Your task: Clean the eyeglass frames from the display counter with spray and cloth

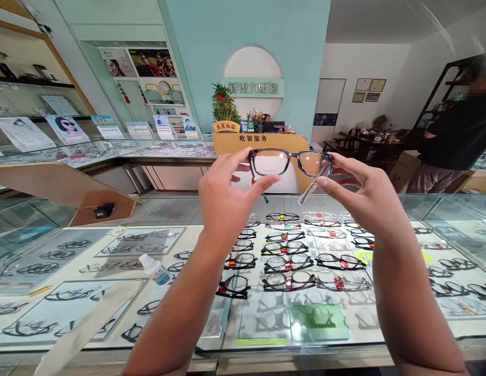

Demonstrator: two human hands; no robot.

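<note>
you pinch the two ends of a pair of dark-rimmed glasses [293, 155] between both hands: your left hand [226, 185] has its fingertips at the left hinge, its thumb reaching in below the left lens, and your right hand [366, 196] closes its fingertips and thumb around the right hinge. the glasses are up in the air above the glass display counter [305, 351], roughly level, with the temples slanting down, the right one looking clear near your right thumb. under your hands, rows of spectacle frames [289, 282] lie in the counter, some with red or orange tags. a white bottle [159, 272] stands tilted in view, left of your left forearm. farther off, in front of you, are a wooden desk [223, 149] and a leafy plant [225, 104]; a person in a dark top [458, 130] is at the right.
</note>
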